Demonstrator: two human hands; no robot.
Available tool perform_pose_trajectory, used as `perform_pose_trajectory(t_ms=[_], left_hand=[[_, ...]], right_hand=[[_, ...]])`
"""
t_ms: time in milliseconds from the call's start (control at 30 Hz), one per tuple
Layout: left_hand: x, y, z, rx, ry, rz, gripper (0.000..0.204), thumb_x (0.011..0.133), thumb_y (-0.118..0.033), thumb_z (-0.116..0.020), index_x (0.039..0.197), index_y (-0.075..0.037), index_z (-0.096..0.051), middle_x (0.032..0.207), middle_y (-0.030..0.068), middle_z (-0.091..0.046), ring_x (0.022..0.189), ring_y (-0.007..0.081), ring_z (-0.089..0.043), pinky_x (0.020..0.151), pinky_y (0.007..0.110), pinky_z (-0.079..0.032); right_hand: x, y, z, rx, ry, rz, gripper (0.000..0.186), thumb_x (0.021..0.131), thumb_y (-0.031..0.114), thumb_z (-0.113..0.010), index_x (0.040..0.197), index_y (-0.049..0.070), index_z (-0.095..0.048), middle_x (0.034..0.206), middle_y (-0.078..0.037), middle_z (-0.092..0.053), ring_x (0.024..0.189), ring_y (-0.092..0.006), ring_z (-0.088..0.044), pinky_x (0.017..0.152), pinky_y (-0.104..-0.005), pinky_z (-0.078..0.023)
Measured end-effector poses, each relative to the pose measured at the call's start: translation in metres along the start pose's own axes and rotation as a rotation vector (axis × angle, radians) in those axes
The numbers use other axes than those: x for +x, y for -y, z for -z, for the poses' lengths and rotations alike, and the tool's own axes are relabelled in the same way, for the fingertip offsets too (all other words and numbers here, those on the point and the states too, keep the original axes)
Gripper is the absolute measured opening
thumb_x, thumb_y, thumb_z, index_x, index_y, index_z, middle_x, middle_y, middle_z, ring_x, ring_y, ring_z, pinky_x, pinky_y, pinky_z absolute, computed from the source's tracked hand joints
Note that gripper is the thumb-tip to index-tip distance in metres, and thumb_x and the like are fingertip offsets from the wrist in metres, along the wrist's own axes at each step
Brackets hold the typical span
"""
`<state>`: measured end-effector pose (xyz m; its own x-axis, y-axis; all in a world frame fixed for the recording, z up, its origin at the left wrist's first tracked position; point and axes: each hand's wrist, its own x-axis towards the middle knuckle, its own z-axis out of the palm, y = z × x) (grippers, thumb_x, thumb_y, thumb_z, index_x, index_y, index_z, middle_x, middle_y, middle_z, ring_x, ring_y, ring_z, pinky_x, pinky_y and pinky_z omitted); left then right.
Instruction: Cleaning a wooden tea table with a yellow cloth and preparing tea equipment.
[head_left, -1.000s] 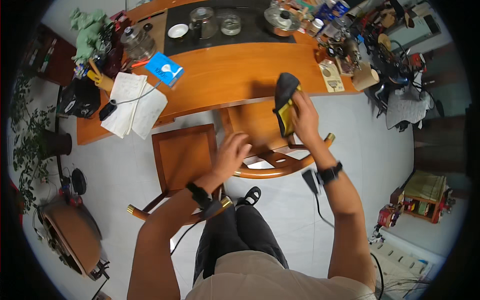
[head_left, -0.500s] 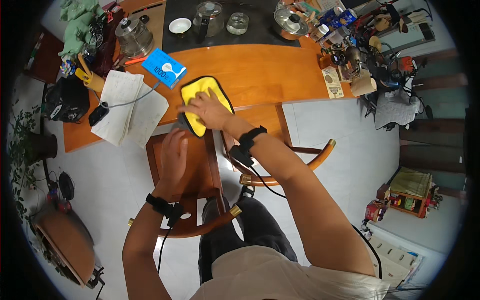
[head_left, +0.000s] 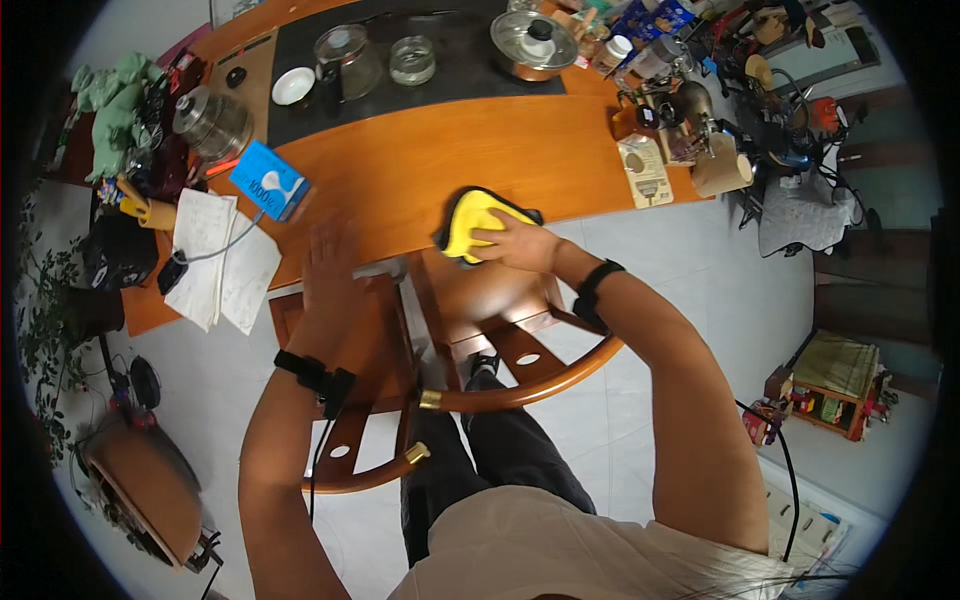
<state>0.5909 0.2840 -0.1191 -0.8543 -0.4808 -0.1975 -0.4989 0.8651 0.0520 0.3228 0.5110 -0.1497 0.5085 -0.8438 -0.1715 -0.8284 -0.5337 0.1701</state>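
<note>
My right hand (head_left: 515, 242) has its fingers spread over a yellow cloth with a black border (head_left: 467, 218), gripping it against the front edge of the wooden desk (head_left: 420, 150). My left hand (head_left: 335, 270), slightly blurred, reaches with outstretched fingers to the desk's edge and holds nothing; whether it touches the wood I cannot tell. Just left of it lie loose papers (head_left: 200, 265) and a blue box (head_left: 268, 180) with a cable.
Two wooden chairs (head_left: 520, 397) stand close before me, under the desk's edge. A dark mat (head_left: 450, 105) carries glassware and a lidded pot (head_left: 530, 55). Clutter, including a green figure (head_left: 115, 120) and several jars (head_left: 635, 120), crowds both desk ends.
My right hand first held the cloth raised at the right, swept down and left with it, and has since moved back rightward. My left hand has moved up toward the desk.
</note>
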Motion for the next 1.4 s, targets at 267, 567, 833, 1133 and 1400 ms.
perform_pose_trajectory(t_ms=[267,567,833,1133,1400], left_hand=[[0.042,-0.031,0.008,0.249,0.320,0.153,0.095,0.080,-0.035,-0.071,0.152,-0.018,-0.011,0.151,0.0290,-0.019,0.139,0.0405,-0.026,0.109,0.043,-0.033],[0.050,0.007,-0.021,0.343,0.362,0.038,0.092,0.083,-0.037,-0.068,0.152,-0.020,-0.009,0.150,0.0328,-0.017,0.137,0.0443,-0.028,0.105,0.045,-0.038],[0.057,0.002,0.007,0.122,0.477,0.128,0.091,0.083,-0.042,-0.067,0.152,-0.023,-0.012,0.151,0.0332,-0.012,0.137,0.0469,-0.026,0.106,0.045,-0.038],[0.060,-0.009,0.000,0.204,0.467,0.171,0.080,0.088,-0.031,-0.063,0.152,-0.029,-0.014,0.153,0.0291,-0.014,0.138,0.0411,-0.030,0.101,0.042,-0.043],[0.055,-0.001,-0.002,0.239,0.463,0.169,0.073,0.091,-0.018,-0.055,0.152,-0.030,-0.015,0.153,0.0286,-0.013,0.137,0.0395,-0.033,0.101,0.040,-0.044]], right_hand=[[-0.161,-0.019,-0.004,0.074,0.158,-0.283,0.020,0.075,0.016,-0.060,0.090,0.013,-0.074,0.119,0.004,-0.055,0.126,-0.0233,-0.041,0.098,-0.0423,-0.045],[-0.073,-0.038,0.039,0.540,-0.451,-0.861,0.065,0.079,0.012,-0.062,0.139,0.027,-0.043,0.139,-0.008,-0.043,0.124,-0.0355,-0.040,0.104,-0.0468,-0.038],[-0.031,-0.108,-0.028,0.456,-0.055,-1.315,0.050,0.096,0.049,-0.040,0.143,0.034,-0.037,0.156,-0.003,-0.021,0.143,-0.0413,-0.010,0.104,-0.0753,-0.012],[-0.033,-0.135,-0.014,0.539,-0.096,-1.440,0.053,0.090,0.048,-0.053,0.136,0.022,-0.048,0.147,-0.011,-0.035,0.135,-0.0441,-0.027,0.104,-0.0674,-0.025],[0.120,-0.103,0.021,0.687,-0.203,-0.794,0.060,0.091,0.038,-0.055,0.145,0.026,-0.034,0.146,-0.006,-0.039,0.138,-0.0394,-0.027,0.107,-0.0678,-0.019]])
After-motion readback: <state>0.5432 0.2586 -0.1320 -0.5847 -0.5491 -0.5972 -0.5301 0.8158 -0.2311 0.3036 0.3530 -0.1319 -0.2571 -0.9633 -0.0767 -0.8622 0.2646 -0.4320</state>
